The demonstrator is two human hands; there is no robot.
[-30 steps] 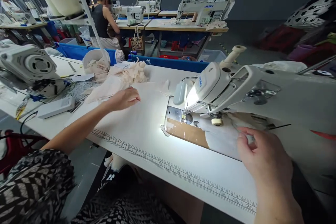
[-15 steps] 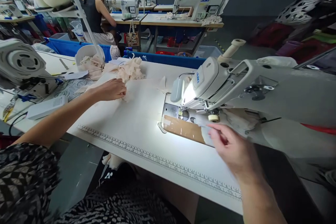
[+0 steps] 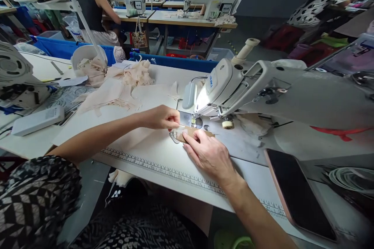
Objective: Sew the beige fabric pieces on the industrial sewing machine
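My left hand (image 3: 163, 117) is closed in a pinch at the left end of the sewing machine's bed, just left of the needle plate (image 3: 187, 118). What its fingertips hold is too small to make out. Close by, my right hand (image 3: 210, 153) rests with fingers stretched out and fingertips down on the brown strip (image 3: 204, 131) in front of the needle area. A pale patch shows between the two hands. The white sewing machine (image 3: 217, 83) stands right behind them, its lamp lighting the needle.
Stacked beige fabric pieces (image 3: 108, 95) and a crumpled fabric heap (image 3: 137, 74) lie to the left. A phone (image 3: 298, 194) lies at the right. A printed ruler (image 3: 152, 169) runs along the front edge. Another person (image 3: 95, 7) sits at a machine farther back.
My left hand has moved right from the fabric pieces to the needle area. My right hand has shifted left onto the brown strip. The view has turned slightly, uncovering the phone.
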